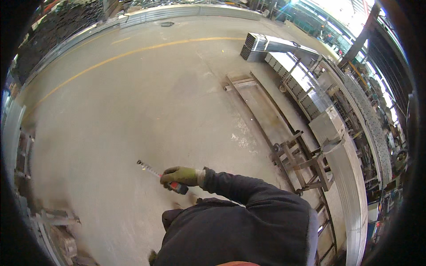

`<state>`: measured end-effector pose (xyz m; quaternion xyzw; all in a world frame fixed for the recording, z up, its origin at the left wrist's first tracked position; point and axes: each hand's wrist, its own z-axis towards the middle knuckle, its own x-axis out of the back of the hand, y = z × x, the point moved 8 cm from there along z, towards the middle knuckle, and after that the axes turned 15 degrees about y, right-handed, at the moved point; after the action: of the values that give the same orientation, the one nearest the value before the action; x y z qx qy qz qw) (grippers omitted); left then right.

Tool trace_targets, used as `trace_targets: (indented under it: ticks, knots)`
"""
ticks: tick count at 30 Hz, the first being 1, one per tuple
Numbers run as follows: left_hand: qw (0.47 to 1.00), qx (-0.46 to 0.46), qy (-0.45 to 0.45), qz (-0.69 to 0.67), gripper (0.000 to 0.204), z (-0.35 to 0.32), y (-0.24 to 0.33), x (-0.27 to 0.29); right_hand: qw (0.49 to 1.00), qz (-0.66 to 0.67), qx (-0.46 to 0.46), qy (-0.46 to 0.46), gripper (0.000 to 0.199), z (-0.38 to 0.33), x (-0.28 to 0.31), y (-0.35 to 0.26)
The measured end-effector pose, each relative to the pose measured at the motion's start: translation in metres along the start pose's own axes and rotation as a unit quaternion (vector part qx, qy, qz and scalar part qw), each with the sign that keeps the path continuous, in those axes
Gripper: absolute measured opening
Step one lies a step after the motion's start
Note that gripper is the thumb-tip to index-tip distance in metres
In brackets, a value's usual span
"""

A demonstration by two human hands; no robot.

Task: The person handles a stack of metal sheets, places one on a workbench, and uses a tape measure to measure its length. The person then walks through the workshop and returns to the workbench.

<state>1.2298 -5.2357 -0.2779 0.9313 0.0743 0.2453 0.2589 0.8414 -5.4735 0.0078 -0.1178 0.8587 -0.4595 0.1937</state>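
Observation:
My right hand (179, 176), in a green work glove, reaches across in front of my body. Its fingers are closed round a red and black tape measure (179, 188). A short length of the tape's blade (148, 168) sticks out to the left, its hooked end in the air over the concrete floor (111, 146). Of my left hand (152, 257), only what looks like a small bit of glove shows beside my dark jacket at the lower edge; its fingers are hidden.
On the right, a rusty metal frame (262, 115) lies along the floor near a wheeled trolley (299, 164). Beyond it are stacked long metal profiles (355, 204) and a bundle of metal tubes (277, 44). More metal pieces (57, 239) stand at the lower left. A yellow line (146, 48) crosses the floor.

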Motion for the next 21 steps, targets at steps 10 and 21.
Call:
trace_targets:
  ticks: [10, 21]
  knots:
    - [0.981, 0.120, -0.094, 0.119, 0.049, 0.198, 0.038, 0.017, 0.978, -0.089, -0.096, 0.161, 0.040, 0.248, 0.045, -0.010]
    - [0.986, -0.140, -0.044, -0.077, 0.062, 0.533, 0.524, 0.152, 0.895, -0.158, -0.115, 0.402, 0.042, 0.366, 0.165, 0.057]
